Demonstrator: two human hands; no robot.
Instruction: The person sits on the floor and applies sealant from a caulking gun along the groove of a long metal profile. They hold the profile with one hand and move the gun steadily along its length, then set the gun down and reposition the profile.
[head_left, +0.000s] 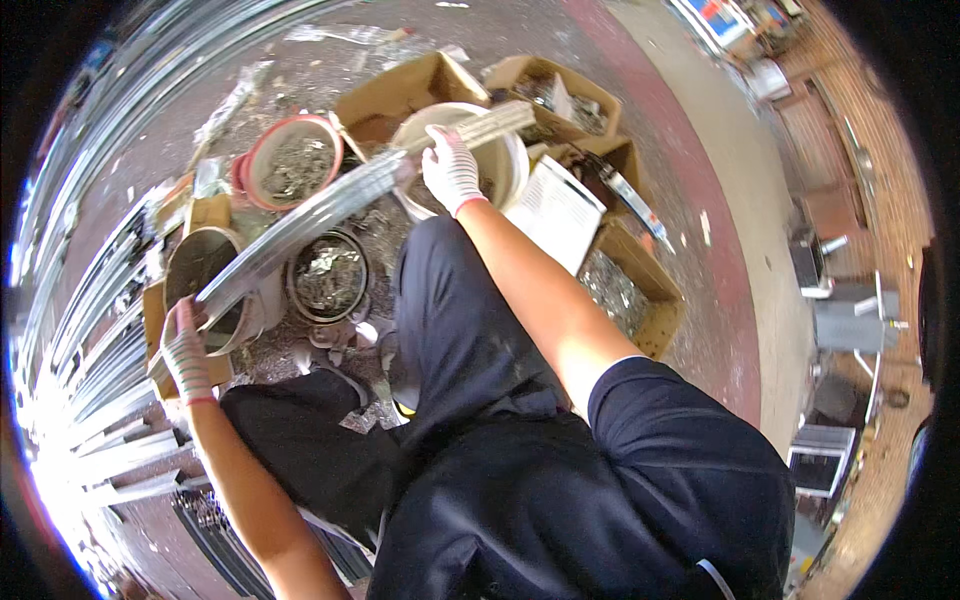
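A long, pale bundle of strips (350,195), shiny as if wrapped in clear film, slants across in front of me over several buckets. My left hand (186,355), in a striped white glove, grips its near left end. My right hand (452,172), gloved the same way, is closed around it closer to its far right end. Beneath my right hand stands a large white bucket (515,165). Next to my left hand is a grey bucket (215,240), partly covered by the bundle. Motion blurs the bundle's middle.
A red-rimmed bucket (333,150) and a dark-rimmed bucket (362,265) hold small metallic pieces. Cardboard boxes (420,80) stand around them, with a printed sheet (556,215) and a long tool-like object (632,200) at right. Long metal profiles (110,290) lie stacked at left.
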